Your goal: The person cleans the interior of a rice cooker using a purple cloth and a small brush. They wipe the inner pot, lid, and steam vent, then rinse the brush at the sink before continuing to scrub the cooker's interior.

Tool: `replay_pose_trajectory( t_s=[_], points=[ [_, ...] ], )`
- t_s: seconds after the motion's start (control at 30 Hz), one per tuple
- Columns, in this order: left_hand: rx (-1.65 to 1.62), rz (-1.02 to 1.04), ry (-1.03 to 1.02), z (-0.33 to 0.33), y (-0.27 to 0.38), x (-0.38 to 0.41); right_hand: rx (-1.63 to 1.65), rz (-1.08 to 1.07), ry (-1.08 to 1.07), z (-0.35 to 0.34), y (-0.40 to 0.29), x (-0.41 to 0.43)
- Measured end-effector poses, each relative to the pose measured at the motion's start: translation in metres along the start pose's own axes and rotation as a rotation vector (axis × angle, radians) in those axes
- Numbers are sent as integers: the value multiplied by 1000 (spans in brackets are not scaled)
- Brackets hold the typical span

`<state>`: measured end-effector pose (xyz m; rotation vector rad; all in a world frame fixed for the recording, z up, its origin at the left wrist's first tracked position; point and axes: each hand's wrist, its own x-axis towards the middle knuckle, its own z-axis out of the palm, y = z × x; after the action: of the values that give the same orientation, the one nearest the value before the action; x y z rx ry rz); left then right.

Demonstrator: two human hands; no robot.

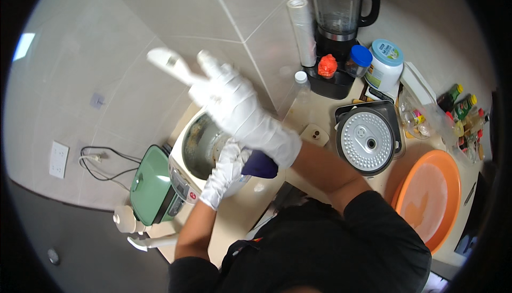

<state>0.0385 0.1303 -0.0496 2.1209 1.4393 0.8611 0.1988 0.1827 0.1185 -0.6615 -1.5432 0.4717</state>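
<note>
In a white glove, my right hand (pixel 236 105) grips a white plastic utensil (pixel 172 64) and holds it above an opened cream rice cooker (pixel 174 161). Brown stains mark the cooker's grey metal inside (pixel 198 139). My left hand (pixel 227 167), also gloved in white, is at the cooker's near rim, its fingers curled against a dark purple cloth-like item (pixel 261 165). Just under that hand is a whitish object (pixel 237 188) with blue marks, mostly hidden. Whether the left fingers hold either thing is hidden.
A green appliance (pixel 150 185) stands left of the cooker, its cord near a wall socket (pixel 59 159). To the right are a round dimpled metal lid (pixel 366 141), an orange basin (pixel 430 201), a blender (pixel 336 13), a plastic-film roll (pixel 302 33) and several bottles (pixel 464 107).
</note>
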Motion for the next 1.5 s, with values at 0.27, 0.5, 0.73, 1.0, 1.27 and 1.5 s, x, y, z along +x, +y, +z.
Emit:
replay_pose_trajectory(
  t_s=[0.27, 0.5, 0.73, 1.0, 1.27, 1.5],
  points=[
    [170, -84, 263, 29, 29, -59, -633, -83, -201, 26, -42, -37],
    [402, 21, 304, 2, 50, -77, -919, -180, -54, -37, -53, -27],
    [447, -231, 248, -2, 70, -84, -619, -132, 9, -51, -40, -28],
    [382, -110, 312, -1, 101, -89, -125, -91, 68, -105, 23, -83],
    [440, -219, 44, -31, 103, -105, -236, 899, -397, -136, 6, -237],
    [-169, -285, 237, -31, 92, -94, -446, 863, -18, -251, -92, -303]
  ],
)
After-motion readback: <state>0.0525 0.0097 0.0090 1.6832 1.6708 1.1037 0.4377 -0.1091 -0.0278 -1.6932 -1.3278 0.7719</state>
